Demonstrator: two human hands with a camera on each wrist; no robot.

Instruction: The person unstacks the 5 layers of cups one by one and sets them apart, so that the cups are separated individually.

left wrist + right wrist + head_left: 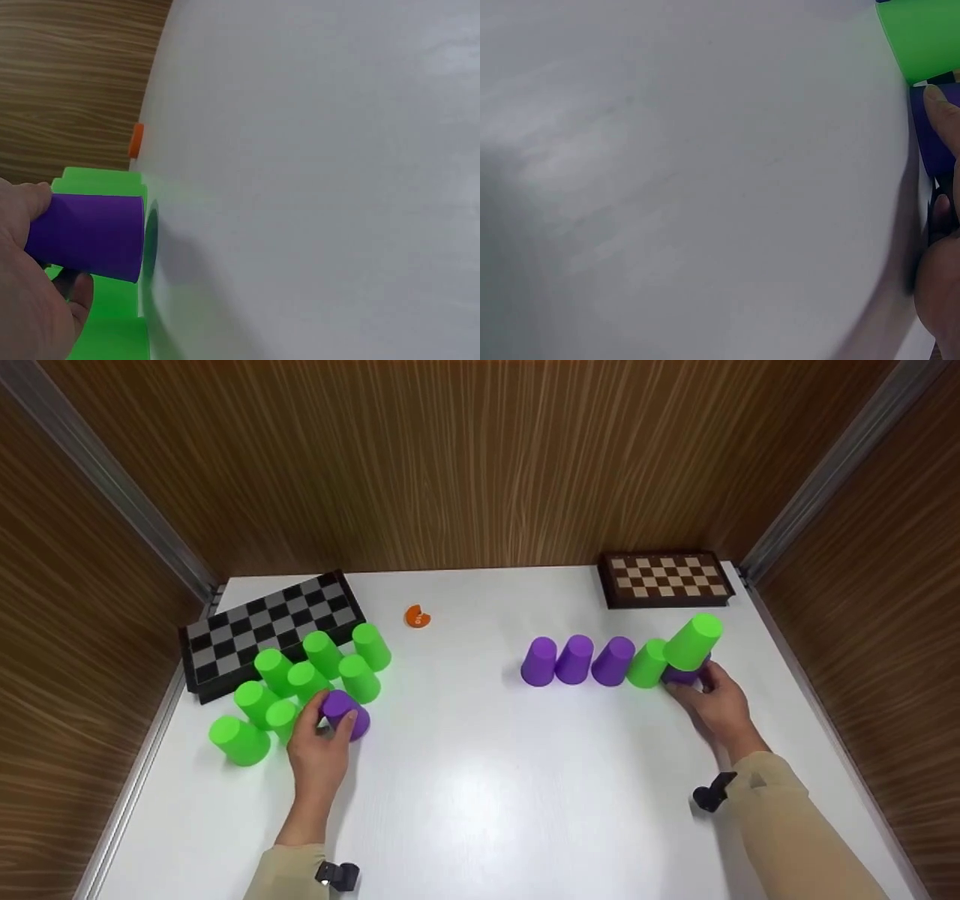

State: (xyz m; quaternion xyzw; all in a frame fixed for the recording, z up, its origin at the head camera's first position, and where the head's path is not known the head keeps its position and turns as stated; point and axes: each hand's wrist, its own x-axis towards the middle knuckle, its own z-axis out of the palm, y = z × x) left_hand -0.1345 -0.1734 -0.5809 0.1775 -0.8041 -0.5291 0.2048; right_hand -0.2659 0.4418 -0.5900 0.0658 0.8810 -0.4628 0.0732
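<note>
My left hand (319, 754) grips an upside-down purple cup (346, 714) between thumb and fingers. In the left wrist view a thin gap and shadow show beside the rim of this purple cup (94, 232), so it seems slightly off the table. Several upside-down green cups (307, 682) stand just behind and left of it. On the right, my right hand (720, 709) holds a purple cup (681, 676) low by its sides, at the end of a row. A green cup (694, 641) is on top of it and hides most of it.
Left of the right hand, the row has three purple cups (574, 660) and a green cup (646, 664). A black-and-grey checkered board (270, 622) lies at back left, a brown chess box (667, 579) at back right. An orange piece (416, 616) lies between them.
</note>
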